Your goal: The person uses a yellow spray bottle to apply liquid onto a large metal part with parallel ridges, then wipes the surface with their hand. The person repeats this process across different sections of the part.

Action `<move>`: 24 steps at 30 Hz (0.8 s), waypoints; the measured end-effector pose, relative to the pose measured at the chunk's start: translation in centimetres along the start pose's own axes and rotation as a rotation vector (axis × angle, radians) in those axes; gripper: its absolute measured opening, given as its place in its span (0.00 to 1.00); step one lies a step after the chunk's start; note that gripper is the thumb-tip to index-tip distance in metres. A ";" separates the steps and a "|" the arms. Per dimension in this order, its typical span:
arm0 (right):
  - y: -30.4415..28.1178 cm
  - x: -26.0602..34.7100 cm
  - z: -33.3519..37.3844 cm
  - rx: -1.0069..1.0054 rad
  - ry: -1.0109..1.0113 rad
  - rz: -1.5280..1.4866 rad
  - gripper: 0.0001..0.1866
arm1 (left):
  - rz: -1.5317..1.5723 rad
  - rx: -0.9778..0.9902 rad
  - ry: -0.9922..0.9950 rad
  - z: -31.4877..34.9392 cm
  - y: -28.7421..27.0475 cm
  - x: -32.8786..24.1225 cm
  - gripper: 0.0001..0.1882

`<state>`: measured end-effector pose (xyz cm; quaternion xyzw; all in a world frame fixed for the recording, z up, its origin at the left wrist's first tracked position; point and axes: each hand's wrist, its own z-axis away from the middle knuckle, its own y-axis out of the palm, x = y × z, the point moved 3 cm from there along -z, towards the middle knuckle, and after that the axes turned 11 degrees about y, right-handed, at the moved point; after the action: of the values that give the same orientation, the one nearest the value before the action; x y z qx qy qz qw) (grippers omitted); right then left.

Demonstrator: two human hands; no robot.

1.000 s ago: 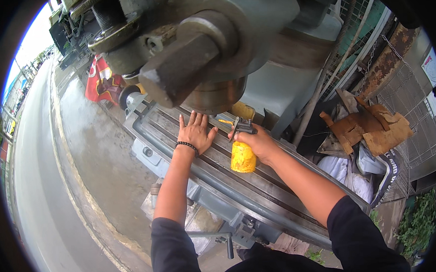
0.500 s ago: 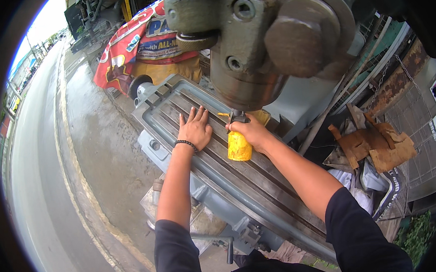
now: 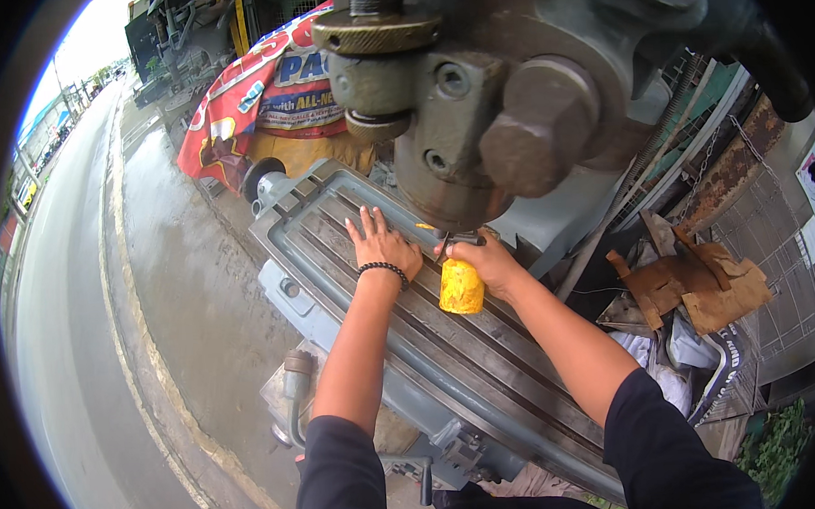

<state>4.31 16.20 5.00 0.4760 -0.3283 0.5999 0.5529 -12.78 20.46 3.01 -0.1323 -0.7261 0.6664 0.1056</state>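
Note:
My left hand [image 3: 389, 248] lies palm down on the slotted metal table [image 3: 521, 363] of a milling machine, fingers spread, with a dark bead bracelet at the wrist. Close by on its right, my right hand [image 3: 488, 262] is wrapped round the dark trigger head of a yellow oil can [image 3: 462, 287]. The can is held over the table just below the machine's spindle head [image 3: 445, 185]. Its spout is mostly hidden behind the trigger head and under the spindle. Whether the can's base touches the table, I cannot tell.
Overhead, the heavy machine head with a large hex bolt [image 3: 540, 126] hangs close above my hands. A crank handle [image 3: 425, 481] juts from the near side. Brown cardboard [image 3: 723, 295] and sacks lie at right. A red printed tarp [image 3: 225, 126] covers something behind; a road [image 3: 74, 333] runs at left.
My left hand has slid right across the table, nearer the oil can. My right hand still grips the can under the spindle. The view has shifted, showing more of the machine head.

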 end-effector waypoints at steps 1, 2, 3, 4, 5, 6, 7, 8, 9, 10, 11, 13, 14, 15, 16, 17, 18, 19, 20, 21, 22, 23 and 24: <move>-0.3 -0.4 0.5 0.020 0.030 -0.020 0.15 | 0.062 0.061 -0.051 -0.6 0.1 0.4 0.31; -0.8 -0.6 1.1 0.030 0.029 -0.033 0.15 | 0.113 0.039 -0.080 -1.0 0.2 0.7 0.30; -1.3 -1.2 1.5 0.039 0.034 -0.049 0.15 | 0.166 0.025 -0.109 -0.9 0.1 1.0 0.29; -1.6 -1.7 1.9 0.024 0.034 -0.045 0.15 | 0.223 0.024 -0.063 -0.8 0.1 1.2 0.28; -1.9 -2.2 2.1 0.006 0.036 -0.037 0.15 | 0.284 0.023 -0.017 -0.8 0.0 1.2 0.27; -2.3 -2.4 2.2 -0.008 0.039 -0.029 0.15 | 0.345 0.023 0.026 -0.7 -0.2 1.2 0.25; -2.5 -2.5 1.9 0.001 0.033 -0.014 0.16 | 0.353 -0.042 0.036 -0.6 -0.6 1.5 0.25; -2.2 -2.7 1.7 0.014 0.032 0.000 0.16 | 0.361 -0.103 0.041 -0.1 -0.8 1.9 0.24; -1.8 -2.8 1.4 0.028 0.032 0.014 0.17 | 0.369 -0.164 0.045 0.2 -1.0 2.5 0.24; -1.6 -2.7 0.7 0.017 0.034 0.062 0.20 | 0.303 -0.161 0.024 -0.2 -0.7 3.2 0.25; -1.2 -2.6 0.1 -0.007 0.042 0.085 0.21 | 0.280 -0.156 0.019 -0.1 -0.5 3.4 0.26; -0.2 -2.6 -0.9 -0.057 0.058 0.130 0.24 | 0.234 -0.145 0.011 0.0 -0.1 3.7 0.26; 0.2 -2.6 -1.5 -0.083 0.065 0.157 0.26 | 0.204 -0.116 0.025 -0.2 0.3 3.8 0.28; 0.7 -2.3 -2.1 -0.064 0.042 0.175 0.26 | 0.206 -0.111 -0.006 -0.3 0.7 4.3 0.28; 1.2 -2.1 -2.9 -0.046 0.020 0.192 0.26 | 0.208 -0.106 -0.037 -0.6 1.0 4.8 0.29; 1.4 -2.0 -3.7 -0.031 -0.003 0.210 0.26 | 0.212 -0.103 -0.064 -0.9 1.2 5.2 0.29; 1.8 -2.1 -5.0 -0.073 0.013 0.186 0.23 | 0.209 -0.071 -0.086 -1.3 1.4 5.8 0.29; 1.7 -2.1 -5.7 -0.047 0.021 0.192 0.22 | 0.211 -0.067 -0.083 -1.6 1.5 6.1 0.29; 2.2 -1.3 -5.8 -0.015 0.032 0.202 0.21 | 0.214 -0.063 -0.087 -1.7 1.6 6.6 0.29; 2.8 -0.7 -6.0 0.018 0.043 0.211 0.19 | 0.216 -0.058 -0.092 -1.8 1.8 7.1 0.29; 2.8 -1.0 -7.4 0.018 -0.016 0.210 0.17 | 0.213 -0.062 -0.072 -1.8 1.9 7.5 0.29; 3.1 -1.0 -8.0 0.017 -0.010 0.177 0.16 | 0.200 -0.076 -0.069 -2.0 2.1 7.7 0.29; 3.4 -0.9 -8.5 0.018 -0.004 0.145 0.15 | 0.188 -0.106 -0.063 -2.0 2.7 7.9 0.30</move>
<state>-0.88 23.13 1.83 0.4570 -0.3576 0.6405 0.5030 -19.48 25.15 0.33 -0.1840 -0.7477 0.6379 0.0126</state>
